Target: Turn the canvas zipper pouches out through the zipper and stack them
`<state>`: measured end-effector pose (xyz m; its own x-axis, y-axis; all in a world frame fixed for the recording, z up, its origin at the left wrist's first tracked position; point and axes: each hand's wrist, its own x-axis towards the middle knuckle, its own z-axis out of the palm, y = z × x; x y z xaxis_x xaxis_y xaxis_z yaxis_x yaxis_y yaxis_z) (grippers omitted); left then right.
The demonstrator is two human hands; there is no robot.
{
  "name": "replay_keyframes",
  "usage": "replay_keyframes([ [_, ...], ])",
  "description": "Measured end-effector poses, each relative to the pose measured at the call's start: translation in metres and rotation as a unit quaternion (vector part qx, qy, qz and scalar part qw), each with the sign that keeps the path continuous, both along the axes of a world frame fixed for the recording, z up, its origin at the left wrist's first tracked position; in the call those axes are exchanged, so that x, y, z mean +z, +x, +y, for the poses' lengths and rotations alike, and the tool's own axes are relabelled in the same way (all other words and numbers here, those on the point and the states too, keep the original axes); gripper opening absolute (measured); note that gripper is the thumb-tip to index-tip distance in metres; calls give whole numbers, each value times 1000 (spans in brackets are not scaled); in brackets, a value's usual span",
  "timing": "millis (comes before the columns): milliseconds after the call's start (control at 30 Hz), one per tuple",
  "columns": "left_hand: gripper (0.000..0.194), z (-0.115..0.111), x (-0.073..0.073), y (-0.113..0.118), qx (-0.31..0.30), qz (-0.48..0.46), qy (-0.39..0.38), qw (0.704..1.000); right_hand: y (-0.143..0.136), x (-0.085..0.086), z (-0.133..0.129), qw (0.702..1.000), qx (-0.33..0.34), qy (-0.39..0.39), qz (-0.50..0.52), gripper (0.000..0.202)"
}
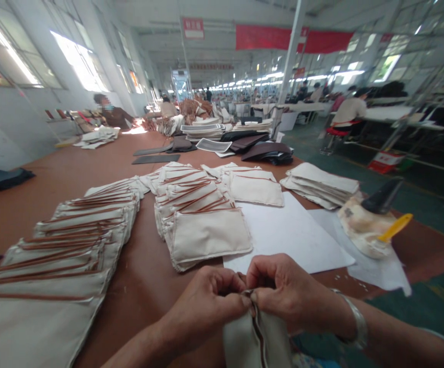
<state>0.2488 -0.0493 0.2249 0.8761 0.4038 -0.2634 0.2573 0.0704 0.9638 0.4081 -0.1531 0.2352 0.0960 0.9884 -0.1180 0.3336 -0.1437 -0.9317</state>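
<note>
Low in the middle of the head view, a cream fabric pouch (239,340) hangs upright with a brown-edged opening running down it. My left hand (208,301) pinches its top end between thumb and fingers. Right beside it, my right hand (288,296) closes on the same end, thumb tips almost meeting. What exactly lies between the fingertips is too small to make out. Beyond my hands is an overlapping pile of cream pouches (210,235) with brown strips. A longer row of similar pouches (72,263) stretches along the left.
White paper (290,237) lies on the brown table (133,306). At right are a stack of cream pieces (321,181), a yellow-handled brush (396,228) and a black object (382,197) on a smeared container. Dark pieces (267,152) lie farther back; a person (116,115) sits at the far left.
</note>
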Motion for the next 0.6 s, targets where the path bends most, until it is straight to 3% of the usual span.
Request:
replay_keyframes([
  [267, 16, -4, 3, -2, -11, -2, -1, 1000, -6, -2, -6, 992, 33, 117, -27, 15],
  [467, 11, -6, -2, -11, 22, -26, -136, 990, 1, 0, -14, 956, 135, 240, -103, 20],
  [600, 18, -12, 0, -15, 42, -61, -189, 979, 6, 2, -19, 946, 168, 246, -130, 18],
])
